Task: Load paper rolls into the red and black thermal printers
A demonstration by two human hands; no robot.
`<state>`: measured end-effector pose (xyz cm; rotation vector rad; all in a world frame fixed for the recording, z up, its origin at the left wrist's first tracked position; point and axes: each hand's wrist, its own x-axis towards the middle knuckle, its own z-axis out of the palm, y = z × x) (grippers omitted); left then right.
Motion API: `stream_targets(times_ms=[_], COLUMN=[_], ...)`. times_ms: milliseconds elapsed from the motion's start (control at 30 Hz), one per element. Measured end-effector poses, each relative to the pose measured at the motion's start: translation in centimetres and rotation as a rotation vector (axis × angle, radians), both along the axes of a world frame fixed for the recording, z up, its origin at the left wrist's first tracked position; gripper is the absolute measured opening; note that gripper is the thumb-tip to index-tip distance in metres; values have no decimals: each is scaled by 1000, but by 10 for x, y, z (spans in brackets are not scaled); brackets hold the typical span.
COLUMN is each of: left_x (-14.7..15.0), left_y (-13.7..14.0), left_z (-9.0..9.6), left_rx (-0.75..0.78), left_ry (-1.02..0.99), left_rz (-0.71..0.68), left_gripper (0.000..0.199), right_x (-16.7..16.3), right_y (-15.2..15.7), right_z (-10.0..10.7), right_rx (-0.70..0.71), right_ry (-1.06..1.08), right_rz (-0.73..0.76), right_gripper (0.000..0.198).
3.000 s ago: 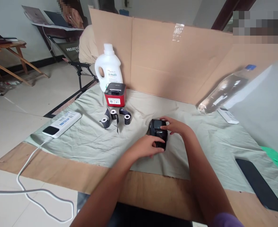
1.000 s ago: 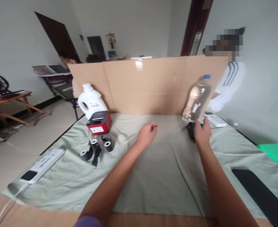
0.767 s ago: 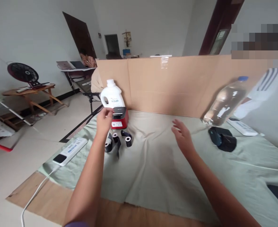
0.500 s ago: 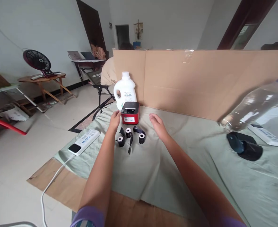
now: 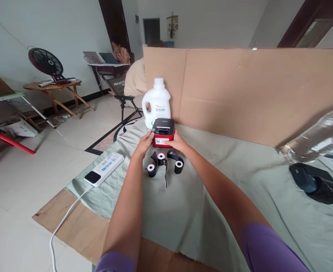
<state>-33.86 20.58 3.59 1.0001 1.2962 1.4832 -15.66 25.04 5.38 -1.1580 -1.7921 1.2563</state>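
Note:
A small red-and-black receipt printer (image 5: 163,130) rests on the green cloth, with a white label on its front. My left hand (image 5: 146,143) grips its left side, the thumb near the top edge. On the opposite side my right hand (image 5: 179,142) is wrapped round the right side and the front corner. Just nearer to me lie three small black rolls with white cores: a left roll (image 5: 151,170), a middle roll (image 5: 161,159) and a right roll (image 5: 179,167), each with a loose dark strip. Behind the printer stands a white detergent jug (image 5: 156,102).
A cardboard panel (image 5: 228,90) walls off the back. A white power strip (image 5: 104,169) with a cable lies at left. On the right are a clear plastic bottle (image 5: 316,132) and a black scanner-like device (image 5: 316,181). A person (image 5: 121,53) sits in the background.
Both hands have come inward; the right hand moved left onto the printer and the left hand closed on its side. The camera view has shifted slightly.

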Motion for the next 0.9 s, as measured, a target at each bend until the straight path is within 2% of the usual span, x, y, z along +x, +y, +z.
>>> stream_targets(times_ms=[167, 300, 467, 567, 667, 800, 900], left_x=[8, 26, 80, 124, 167, 208, 224], left_y=[-10, -21, -59, -88, -112, -128, -132], left_z=[10, 39, 91, 104, 89, 39, 6], left_rx=[32, 175, 448, 511, 571, 598, 592], left_ry=[-30, 83, 430, 599, 661, 595, 547], left_rz=[-58, -110, -187, -176, -218, -292, -322], left_gripper=[49, 54, 58, 57, 57, 57, 54], right_x=[7, 32, 95, 142, 187, 230, 246], right_y=[-5, -16, -68, -112, -153, -191, -202], right_z=[7, 27, 62, 67, 53, 21, -1], right_rx=[130, 268, 482, 499, 457, 516, 583], right_ry=[24, 88, 188, 118, 70, 34, -85], right_rz=[-5, -25, -99, -247, -349, -410, -473], right_gripper=[96, 104, 96, 91, 87, 84, 85])
